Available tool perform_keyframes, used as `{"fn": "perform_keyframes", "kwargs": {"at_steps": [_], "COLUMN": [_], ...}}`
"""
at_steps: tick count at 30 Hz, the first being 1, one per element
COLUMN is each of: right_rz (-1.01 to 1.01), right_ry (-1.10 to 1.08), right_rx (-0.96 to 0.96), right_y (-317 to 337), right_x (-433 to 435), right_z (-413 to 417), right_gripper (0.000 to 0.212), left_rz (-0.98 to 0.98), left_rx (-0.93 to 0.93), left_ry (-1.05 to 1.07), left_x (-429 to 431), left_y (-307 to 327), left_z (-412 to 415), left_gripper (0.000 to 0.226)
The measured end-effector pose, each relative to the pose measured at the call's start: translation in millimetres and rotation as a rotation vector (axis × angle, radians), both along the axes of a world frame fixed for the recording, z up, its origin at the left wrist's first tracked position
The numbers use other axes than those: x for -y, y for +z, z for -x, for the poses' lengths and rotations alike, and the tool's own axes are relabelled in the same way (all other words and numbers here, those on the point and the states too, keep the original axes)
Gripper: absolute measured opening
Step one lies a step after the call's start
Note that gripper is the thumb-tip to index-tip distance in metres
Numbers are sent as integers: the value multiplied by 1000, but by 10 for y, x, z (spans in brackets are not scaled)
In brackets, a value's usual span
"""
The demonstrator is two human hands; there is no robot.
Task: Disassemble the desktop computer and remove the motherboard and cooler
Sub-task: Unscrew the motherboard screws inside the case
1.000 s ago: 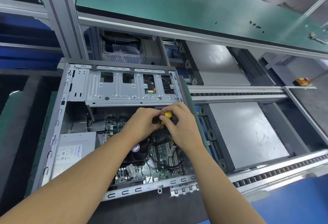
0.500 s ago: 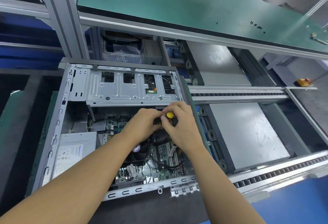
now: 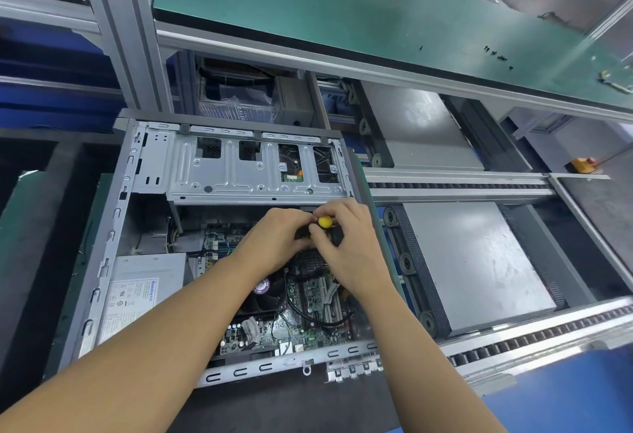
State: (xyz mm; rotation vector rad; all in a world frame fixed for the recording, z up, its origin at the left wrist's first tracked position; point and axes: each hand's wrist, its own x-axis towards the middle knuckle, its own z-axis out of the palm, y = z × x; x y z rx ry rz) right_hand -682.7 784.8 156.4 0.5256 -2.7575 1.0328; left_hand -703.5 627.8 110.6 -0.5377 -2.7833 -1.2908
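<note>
An open grey desktop case (image 3: 113,227) lies on its side in front of me. Its green motherboard (image 3: 308,326) sits in the lower part, with the black cooler fan (image 3: 265,297) partly under my left forearm. A yellow-and-black screwdriver (image 3: 324,222) stands upright over the board's far edge, just below the drive cage (image 3: 239,172). My right hand (image 3: 352,247) grips its handle. My left hand (image 3: 274,240) curls round the lower part of the tool beside it. The tip is hidden by my fingers.
A silver power supply (image 3: 144,288) fills the case's left side. A roller conveyor with grey pallets (image 3: 476,261) runs to the right. A green shelf (image 3: 342,4) overhangs at the back, with several small screws (image 3: 496,54) on it. Black foam lies left.
Both hands stay on the screwdriver at the same spot; the fingers shift slightly around the handle. The view has barely moved.
</note>
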Motion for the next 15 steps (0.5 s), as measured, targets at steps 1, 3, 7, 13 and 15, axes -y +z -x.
{"fn": "perform_keyframes", "kwargs": {"at_steps": [1, 3, 7, 13, 15], "right_rz": [-10, 5, 89, 119, 86], "right_ry": [-10, -14, -3, 0, 1], "right_rx": [4, 21, 61, 105, 55], "right_y": [-9, -26, -8, 0, 3], "right_x": [6, 1, -28, -15, -5], "right_z": [11, 23, -3, -13, -10], "right_gripper": [11, 9, 26, 32, 23], "left_rz": [9, 12, -1, -7, -15], "left_rx": [0, 18, 84, 63, 31], "left_ry": [-5, -24, -61, -41, -38], "left_x": [3, 7, -1, 4, -5], "left_y": [3, 12, 27, 42, 43], "left_z": [0, -1, -8, -6, -16], "left_gripper": [28, 29, 32, 36, 31]}}
